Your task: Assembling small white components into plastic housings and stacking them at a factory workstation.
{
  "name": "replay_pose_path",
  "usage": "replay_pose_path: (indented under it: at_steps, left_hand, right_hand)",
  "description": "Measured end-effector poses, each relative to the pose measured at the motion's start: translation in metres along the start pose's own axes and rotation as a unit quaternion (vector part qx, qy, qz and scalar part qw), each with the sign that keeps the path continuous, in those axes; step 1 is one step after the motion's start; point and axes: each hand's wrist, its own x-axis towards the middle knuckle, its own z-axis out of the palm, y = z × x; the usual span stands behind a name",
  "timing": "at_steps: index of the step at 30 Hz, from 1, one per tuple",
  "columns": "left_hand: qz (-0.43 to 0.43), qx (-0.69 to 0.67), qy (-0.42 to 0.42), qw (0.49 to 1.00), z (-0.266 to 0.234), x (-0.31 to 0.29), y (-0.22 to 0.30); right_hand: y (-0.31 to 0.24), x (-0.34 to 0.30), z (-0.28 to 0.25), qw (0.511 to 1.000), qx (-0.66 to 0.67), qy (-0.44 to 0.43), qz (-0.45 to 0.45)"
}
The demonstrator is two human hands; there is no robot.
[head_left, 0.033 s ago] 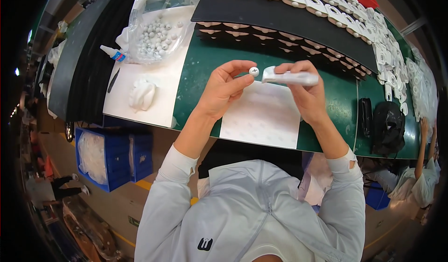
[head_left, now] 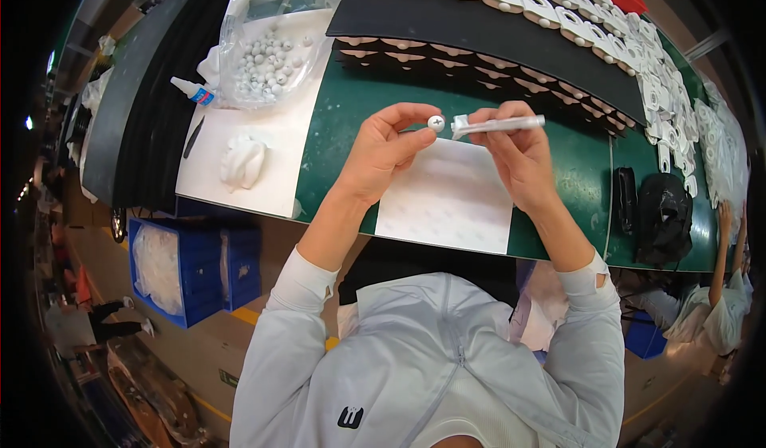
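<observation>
My left hand [head_left: 388, 149] pinches a small white ball [head_left: 436, 123] between thumb and fingertips. A dark cross mark on the ball faces me. Close by on the right, my right hand [head_left: 515, 149] grips a white plastic part [head_left: 503, 124], long and slim as seen edge-on, with a wider end toward the ball. A narrow gap separates ball and part. Both hands are held over a white sheet [head_left: 447, 201] on the green table [head_left: 578, 209].
Several similar balls lie in a clear plastic bag [head_left: 267, 61] at the left. Beside it are a small glue bottle [head_left: 193, 90], a dark slim tool [head_left: 193, 138] and a crumpled white cloth [head_left: 243, 162]. Black stacked trays [head_left: 471, 33] hold rows of white parts. Another person's arm [head_left: 724, 240] shows far right.
My right hand has turned the white part, so its broad side has given way to a thin edge. The ball in my left hand has shifted very slightly to the right.
</observation>
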Motion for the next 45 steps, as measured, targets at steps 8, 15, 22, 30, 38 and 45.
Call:
replay_pose_path:
  at_steps: [8, 15, 22, 30, 38, 45]
  left_hand:
    - [0.034, 0.098, 0.038, 0.994, 0.01, -0.006, 0.003]
    - [0.114, 0.163, 0.053, 0.979, 0.006, 0.0, -0.007]
    - [0.152, 0.269, 0.051, 0.95, 0.009, -0.003, 0.0]
    - [0.138, 0.229, -0.023, 0.963, 0.005, -0.021, -0.001]
    - [0.118, 0.327, 0.151, 0.925, -0.002, -0.076, 0.036]
    - [0.254, 0.513, 0.356, 0.739, -0.059, -0.11, 0.042]
  right_hand:
    - [0.006, -0.002, 0.004, 0.994, 0.068, 0.011, 0.082]
    - [0.008, -0.002, 0.002, 0.993, 0.066, 0.018, 0.097]
    - [0.006, 0.001, 0.005, 0.993, 0.037, -0.001, 0.11]
    - [-0.022, 0.008, 0.017, 0.98, -0.167, -0.082, 0.07]
    - [-0.036, 0.122, 0.058, 0.952, -0.297, -0.071, 0.024]
    - [-0.006, 0.212, 0.027, 0.919, -0.371, -0.03, 0.128]
